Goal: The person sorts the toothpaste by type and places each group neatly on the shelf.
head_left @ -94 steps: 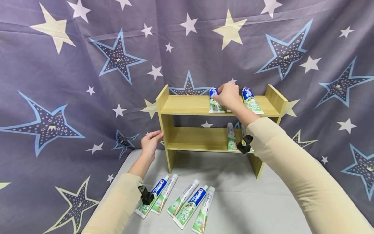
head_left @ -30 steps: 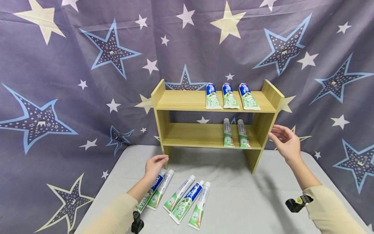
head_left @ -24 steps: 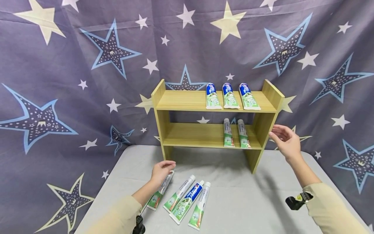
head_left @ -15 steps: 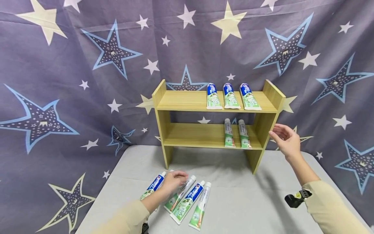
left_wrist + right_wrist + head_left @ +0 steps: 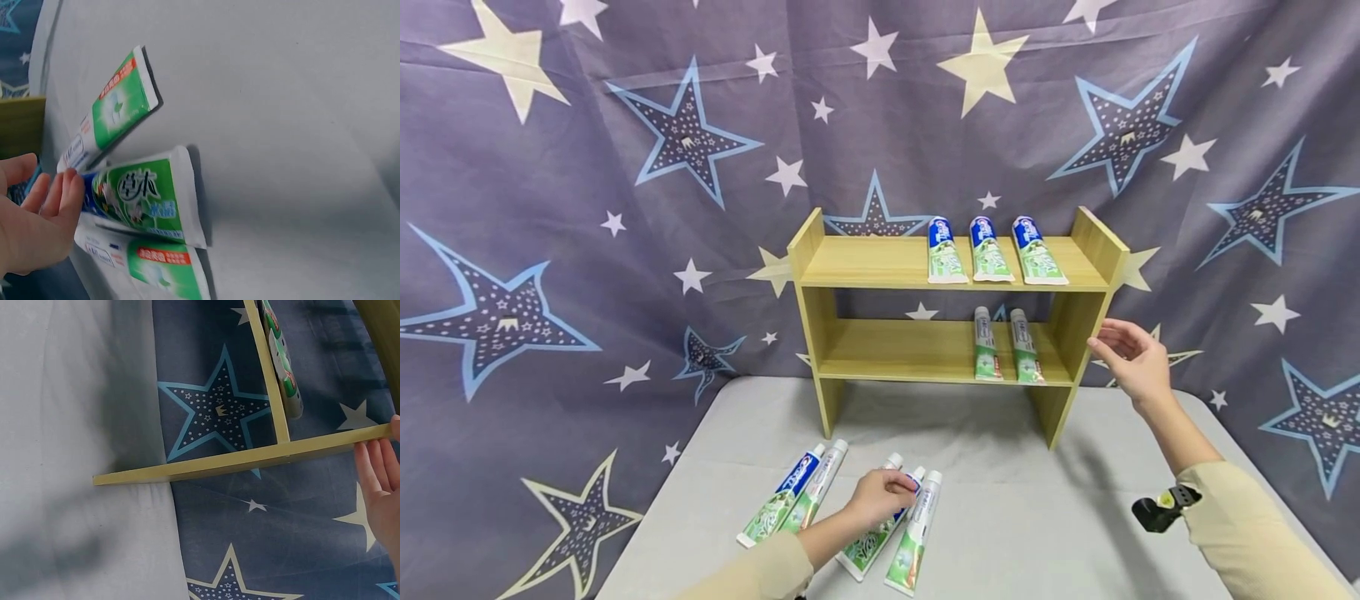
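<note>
In the head view my left hand is over the loose toothpaste tubes, above a blue-and-green toothpaste tube. In the left wrist view its thumb and fingers are apart, fingertips at that tube's blue end; contact is unclear. A white-and-green toothpaste tube lies to its right; another, mostly hidden by the hand, shows its cap. My right hand holds the right side panel of the wooden shelf, thumb at its front edge, fingers on the outer side.
Further left lie a blue toothpaste tube and a white toothpaste tube. Three blue tubes rest on the upper board, two white tubes on the lower. A starry curtain hangs behind the grey-covered table.
My right hand has gone from the upper board, where three blue tubes lie, to the shelf's right panel. My left hand has left the shelf's left side and moved right over the loose tubes.
</note>
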Available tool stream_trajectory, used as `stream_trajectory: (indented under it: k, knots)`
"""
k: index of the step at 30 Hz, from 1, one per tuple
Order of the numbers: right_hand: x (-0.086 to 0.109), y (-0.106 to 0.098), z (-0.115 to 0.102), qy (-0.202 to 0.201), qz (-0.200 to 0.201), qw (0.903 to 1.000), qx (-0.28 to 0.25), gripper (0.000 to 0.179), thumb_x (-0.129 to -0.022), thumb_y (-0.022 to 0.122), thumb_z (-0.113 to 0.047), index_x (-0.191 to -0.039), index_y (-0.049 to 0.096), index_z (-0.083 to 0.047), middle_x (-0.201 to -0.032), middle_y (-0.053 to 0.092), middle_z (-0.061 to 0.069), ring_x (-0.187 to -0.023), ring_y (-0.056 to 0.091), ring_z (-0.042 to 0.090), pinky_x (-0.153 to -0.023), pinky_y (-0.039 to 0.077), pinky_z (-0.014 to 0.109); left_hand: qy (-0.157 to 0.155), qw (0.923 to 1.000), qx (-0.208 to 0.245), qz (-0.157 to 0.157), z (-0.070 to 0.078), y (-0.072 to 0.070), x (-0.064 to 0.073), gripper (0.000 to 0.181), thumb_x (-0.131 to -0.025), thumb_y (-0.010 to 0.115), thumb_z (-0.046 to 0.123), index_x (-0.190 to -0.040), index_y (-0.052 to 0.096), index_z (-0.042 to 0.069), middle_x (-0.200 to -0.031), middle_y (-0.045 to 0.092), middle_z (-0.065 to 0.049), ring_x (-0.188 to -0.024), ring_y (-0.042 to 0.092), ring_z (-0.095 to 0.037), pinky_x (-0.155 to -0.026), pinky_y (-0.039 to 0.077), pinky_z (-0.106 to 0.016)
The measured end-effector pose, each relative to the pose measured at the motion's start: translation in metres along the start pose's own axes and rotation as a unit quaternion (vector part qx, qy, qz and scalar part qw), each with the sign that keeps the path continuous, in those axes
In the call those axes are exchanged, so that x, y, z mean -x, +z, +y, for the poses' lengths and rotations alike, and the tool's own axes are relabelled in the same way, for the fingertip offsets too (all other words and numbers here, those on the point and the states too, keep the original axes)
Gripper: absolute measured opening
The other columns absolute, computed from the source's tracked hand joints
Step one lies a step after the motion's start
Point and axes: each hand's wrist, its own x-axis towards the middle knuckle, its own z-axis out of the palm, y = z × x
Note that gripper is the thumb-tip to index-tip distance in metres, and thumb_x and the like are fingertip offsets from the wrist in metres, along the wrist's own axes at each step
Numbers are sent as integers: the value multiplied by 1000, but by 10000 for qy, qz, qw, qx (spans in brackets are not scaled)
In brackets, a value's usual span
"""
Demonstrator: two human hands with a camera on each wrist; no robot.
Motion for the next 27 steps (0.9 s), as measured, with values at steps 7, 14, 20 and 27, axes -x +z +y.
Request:
stream_trajectory:
  k: [7,14,20,27]
  knots:
    - [0,-1,1,44,-5,10000,-49,34,-82,67,10,-99,67,-20,-82,70,-20,-75,65,-9,-66,52,3,553,9934,-1000,-95,10,11,0,17,-75,72,5,-91,68,0,-84,70,-11,-73,60,-11,-64,51,-19]
    - [0,-1,-1,12,-67,9999,-156,32,-82,68,9,-98,68,-19,-82,71,-19,-75,66,-8,-65,53,4,760,9862,-1469,39,18,19,-2,19,-72,72,4,-90,67,0,-84,70,-13,-74,63,-16,-66,53,-21]
    - [0,-1,-2,-27,-158,9994,-323,31,-82,68,8,-98,68,-19,-82,72,-17,-75,66,-7,-65,54,5,975,9762,-1935,32,13,27,-9,23,-69,73,2,-92,68,2,-84,71,-9,-75,64,-17,-67,53,-18]
    - [0,1,-3,60,-129,9988,-462,32,-82,67,9,-97,68,-19,-82,72,-17,-75,66,-6,-65,54,6,907,9586,-2694,-178,13,33,-11,31,-67,78,1,-96,68,6,-84,71,-5,-69,61,-7,-59,50,-14]
